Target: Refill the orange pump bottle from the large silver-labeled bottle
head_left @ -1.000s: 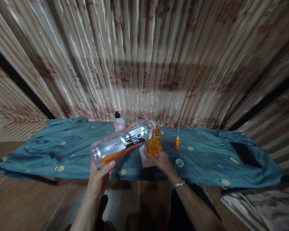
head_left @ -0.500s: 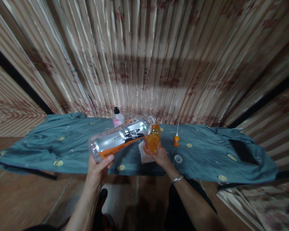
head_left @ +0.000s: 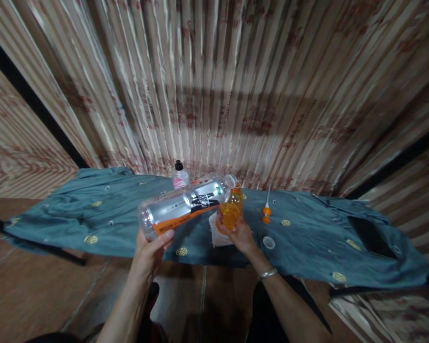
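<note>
My left hand [head_left: 153, 247] is closed round the base end of a large clear plastic bottle [head_left: 186, 205] with a silver, black and orange label. The bottle lies tilted, its uncapped neck at the mouth of a small orange see-through bottle [head_left: 231, 209]. My right hand [head_left: 240, 234] grips that orange bottle from below, holding it nearly upright. Whether liquid runs between them I cannot make out. Under the orange bottle, a folded white cloth or tissue [head_left: 219, 237] lies on the teal cloth. To the right sits an orange pump top [head_left: 266, 214] with its tube pointing up.
A teal patterned cloth [head_left: 121, 228] covers the narrow table. Behind the large bottle stands a clear bottle with a black cap and pink label [head_left: 179, 176]. A small white cap [head_left: 269, 243] and a dark phone [head_left: 372, 237] lie on the right. Pleated curtains [head_left: 214, 95] hang behind.
The view has shifted slightly, so everything appears a little farther right and lower. Both hands keep their hold, and the two bottles stay mouth to mouth in much the same tilt.
</note>
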The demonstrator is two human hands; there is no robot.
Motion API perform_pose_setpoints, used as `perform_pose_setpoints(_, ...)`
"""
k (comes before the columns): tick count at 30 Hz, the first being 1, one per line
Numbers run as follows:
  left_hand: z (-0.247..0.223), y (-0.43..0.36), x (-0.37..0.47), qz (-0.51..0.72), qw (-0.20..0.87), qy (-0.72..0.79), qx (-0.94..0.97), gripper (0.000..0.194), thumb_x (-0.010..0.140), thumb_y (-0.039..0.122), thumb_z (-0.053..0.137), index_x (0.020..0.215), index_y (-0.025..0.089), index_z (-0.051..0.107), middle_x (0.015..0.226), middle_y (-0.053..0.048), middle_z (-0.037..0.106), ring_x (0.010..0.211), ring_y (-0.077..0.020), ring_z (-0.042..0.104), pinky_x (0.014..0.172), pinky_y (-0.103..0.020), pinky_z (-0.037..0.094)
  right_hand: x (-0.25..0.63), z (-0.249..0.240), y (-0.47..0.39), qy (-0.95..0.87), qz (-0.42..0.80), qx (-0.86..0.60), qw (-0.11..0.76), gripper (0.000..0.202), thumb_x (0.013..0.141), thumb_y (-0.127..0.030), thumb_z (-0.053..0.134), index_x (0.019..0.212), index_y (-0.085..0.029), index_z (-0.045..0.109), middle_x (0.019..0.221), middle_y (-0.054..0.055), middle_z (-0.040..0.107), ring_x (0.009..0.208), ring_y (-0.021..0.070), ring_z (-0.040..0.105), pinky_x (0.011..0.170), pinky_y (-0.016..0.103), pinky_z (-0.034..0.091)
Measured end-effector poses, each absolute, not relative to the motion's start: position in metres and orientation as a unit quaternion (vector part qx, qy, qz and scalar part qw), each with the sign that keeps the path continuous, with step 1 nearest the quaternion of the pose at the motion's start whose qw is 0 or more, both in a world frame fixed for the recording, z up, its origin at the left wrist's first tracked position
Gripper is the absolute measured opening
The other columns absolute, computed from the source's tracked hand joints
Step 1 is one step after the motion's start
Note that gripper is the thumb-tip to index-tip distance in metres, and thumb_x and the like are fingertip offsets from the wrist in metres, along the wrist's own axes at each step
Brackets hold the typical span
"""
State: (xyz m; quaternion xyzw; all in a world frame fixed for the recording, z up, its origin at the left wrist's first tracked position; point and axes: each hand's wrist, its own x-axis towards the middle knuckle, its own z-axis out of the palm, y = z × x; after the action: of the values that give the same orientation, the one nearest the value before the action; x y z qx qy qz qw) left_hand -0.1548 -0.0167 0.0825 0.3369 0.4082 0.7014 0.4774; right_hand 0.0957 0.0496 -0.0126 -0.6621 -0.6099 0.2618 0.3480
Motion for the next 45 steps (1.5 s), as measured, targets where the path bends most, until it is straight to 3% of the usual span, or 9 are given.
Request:
perform_pose_setpoints(7, 0.081, -0.017, -0.155, 0.699, 0.475, 0.417, 0.335, 0.078, 0.057, 0.032, 0.098, 0.127, 0.018, 0.068, 0.072, 0.003, 0.064, 0.053, -0.0080, 0.043, 0.045, -0.020, 0.029, 0.094, -0.025, 0.052, -0.604, 0.262, -0.661, 0.361, 0.061, 0.088, -0.039, 0.075, 0.141, -0.017, 0.055, 0.113, 0.012, 0.084, 0.105, 0.0361, 0.082, 0.093, 0.047, 0.063)
perform_pose_setpoints(13, 0.083, -0.020, -0.154, 0.701, 0.478, 0.415, 0.329, 0.070, 0.057, 0.031, 0.098, 0.118, 0.017, 0.068, 0.072, 0.003, 0.062, 0.054, -0.0077, 0.041, 0.045, -0.020, 0.029, 0.094, -0.024, 0.052, -0.607, 0.254, -0.660, 0.363, 0.061, 0.086, -0.038, 0.078, 0.140, -0.018, 0.059, 0.115, 0.013, 0.084, 0.109, 0.0370, 0.082, 0.094, 0.044, 0.063)
perform_pose_setpoints(23, 0.087, -0.020, -0.153, 0.699, 0.479, 0.414, 0.334, 0.075, 0.057, 0.032, 0.098, 0.124, 0.019, 0.069, 0.078, 0.000, 0.068, 0.058, -0.0097, 0.045, 0.046, -0.020, 0.028, 0.092, -0.019, 0.051, -0.605, 0.258, -0.662, 0.360, 0.062, 0.087, -0.043, 0.077, 0.140, -0.019, 0.057, 0.118, 0.012, 0.084, 0.110, 0.0340, 0.082, 0.095, 0.042, 0.063)
perform_pose_setpoints(34, 0.090, -0.020, -0.152, 0.696, 0.479, 0.417, 0.336, 0.046, 0.056, 0.029, 0.097, 0.094, 0.015, 0.074, 0.069, 0.001, 0.064, 0.053, -0.0073, 0.043, 0.045, -0.020, 0.030, 0.092, -0.017, 0.052, -0.601, 0.262, -0.655, 0.377, 0.060, 0.082, -0.041, 0.080, 0.134, -0.019, 0.060, 0.110, 0.011, 0.084, 0.104, 0.0354, 0.083, 0.093, 0.048, 0.065)
perform_pose_setpoints(41, 0.087, -0.015, -0.154, 0.696, 0.479, 0.415, 0.338, 0.053, 0.048, 0.030, 0.099, 0.093, 0.015, 0.075, 0.065, 0.001, 0.062, 0.051, -0.0080, 0.044, 0.042, -0.019, 0.028, 0.093, -0.016, 0.052, -0.606, 0.262, -0.652, 0.372, 0.060, 0.084, -0.041, 0.081, 0.136, -0.021, 0.058, 0.115, 0.011, 0.083, 0.108, 0.0348, 0.082, 0.094, 0.047, 0.064)
perform_pose_setpoints(45, 0.091, -0.019, -0.151, 0.695, 0.478, 0.416, 0.340, 0.049, 0.054, 0.027, 0.097, 0.096, 0.015, 0.075, 0.070, 0.000, 0.065, 0.053, -0.0073, 0.045, 0.044, -0.019, 0.032, 0.094, -0.012, 0.051, -0.606, 0.263, -0.658, 0.361, 0.060, 0.085, -0.041, 0.082, 0.136, -0.022, 0.057, 0.113, 0.010, 0.084, 0.107, 0.0329, 0.082, 0.092, 0.042, 0.064)
